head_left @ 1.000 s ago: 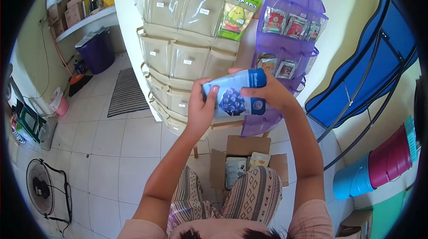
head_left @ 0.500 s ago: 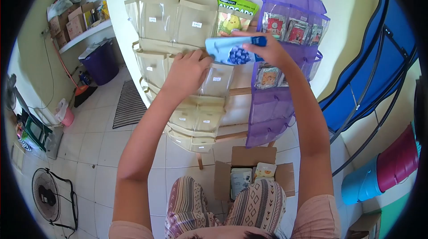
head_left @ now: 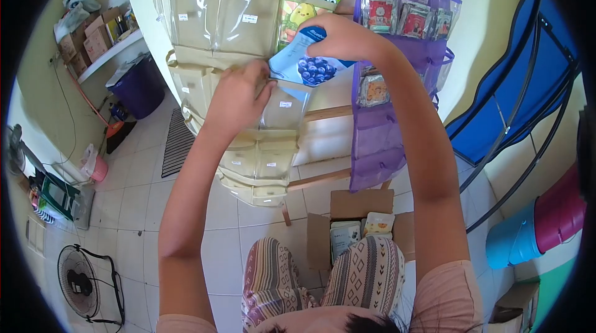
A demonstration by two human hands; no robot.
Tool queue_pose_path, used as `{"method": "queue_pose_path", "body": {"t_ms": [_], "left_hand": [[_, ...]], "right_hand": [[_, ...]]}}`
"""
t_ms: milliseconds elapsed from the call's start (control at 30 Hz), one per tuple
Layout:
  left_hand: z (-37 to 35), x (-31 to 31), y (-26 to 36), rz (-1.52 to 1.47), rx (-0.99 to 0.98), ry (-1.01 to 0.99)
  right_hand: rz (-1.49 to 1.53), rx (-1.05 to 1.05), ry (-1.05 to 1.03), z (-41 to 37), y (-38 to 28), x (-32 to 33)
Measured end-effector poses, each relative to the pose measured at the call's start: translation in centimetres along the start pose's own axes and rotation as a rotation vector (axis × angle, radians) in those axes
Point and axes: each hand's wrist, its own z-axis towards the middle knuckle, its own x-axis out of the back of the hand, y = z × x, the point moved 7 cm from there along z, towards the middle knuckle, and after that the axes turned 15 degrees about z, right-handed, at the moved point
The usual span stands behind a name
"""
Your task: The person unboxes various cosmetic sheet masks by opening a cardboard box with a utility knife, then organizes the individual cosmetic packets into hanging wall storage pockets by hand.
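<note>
My right hand (head_left: 341,38) grips a blue packet with blueberries (head_left: 316,69) by its upper edge. The packet is tilted, and its lower left corner dips into a clear pocket of the beige hanging organizer (head_left: 248,19). At that pocket's top edge, my left hand (head_left: 239,97) is closed with its fingers bent; the fingertips pinch the rim. A green avocado packet (head_left: 301,13) stands in the pocket above. Right of it hangs a purple organizer (head_left: 385,140) with small packets in several pockets.
Below, an open cardboard box (head_left: 320,240) holds more packets. A fan (head_left: 79,280) stands at the lower left, a purple bin (head_left: 138,87) at the upper left. Blue and red buckets (head_left: 512,240) and a blue folded frame (head_left: 496,84) are at the right.
The blueberry packet has turned from nearly level to a slant, with its corner now in the pocket. My right hand has moved left and up over it. The view has shifted.
</note>
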Motion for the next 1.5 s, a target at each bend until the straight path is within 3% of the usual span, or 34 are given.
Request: {"method": "queue_pose_path", "body": {"t_ms": [33,133,233,333,433,533,633,867,967,1067,1167,1267,1367,1400,1500], "left_hand": [[-0.1,0.2,-0.3,-0.035,0.065,0.036],[0.0,0.1,-0.9,-0.027,0.084,-0.105],[0.0,0.1,-0.9,-0.110,-0.070,0.040],[0.2,-0.3,-0.8,-0.145,-0.051,-0.030],[0.4,0.2,-0.7,-0.089,-0.052,-0.089],[0.5,0.7,-0.2,-0.040,-0.118,-0.129],[0.5,0.7,-0.6,-0.091,-0.100,-0.116],[-0.4,1.2,-0.8,-0.143,-0.156,0.001],[-0.8,2.2,-0.5,-0.089,-0.214,0.049],[-1.0,3.3,0.6,-0.061,-0.265,0.025],[-0.9,2.3,0.2,-0.074,-0.280,0.016],[-1.0,2.2,0.6,-0.121,-0.226,-0.013],[-1.2,2.3,1.1,-0.133,-0.208,0.014],[-1.3,2.1,0.9,-0.129,-0.204,0.024],[-1.4,2.2,0.4,-0.143,-0.176,0.027]], "right_hand": [[0.010,0.014,0.032,-0.1,-0.1,0.1],[0.213,0.046,0.060,-0.5,0.6,-0.2],[0.340,0.220,0.183,-1.3,0.3,-0.4],[0.370,0.258,0.228,-2.2,-0.5,-0.8],[0.250,0.113,0.178,-1.2,0.9,-0.7],[0.047,0.256,0.153,-0.1,0.3,-0.7],[0.021,0.289,-0.002,1.0,-0.8,-1.3],[-0.344,0.188,-0.100,2.1,-2.5,-7.2],[0.050,0.152,-0.127,1.3,-2.8,-4.6],[0.233,0.096,-0.149,0.1,-1.3,-2.5],[0.424,0.244,-0.034,-0.7,-0.9,-3.2],[0.414,0.085,0.144,-0.7,0.7,-2.6],[0.023,0.283,0.195,-1.4,-1.2,-5.1],[-0.062,0.219,0.209,-1.6,-1.2,-5.4],[0.195,0.087,0.106,-2.1,-0.9,-4.3]]}}
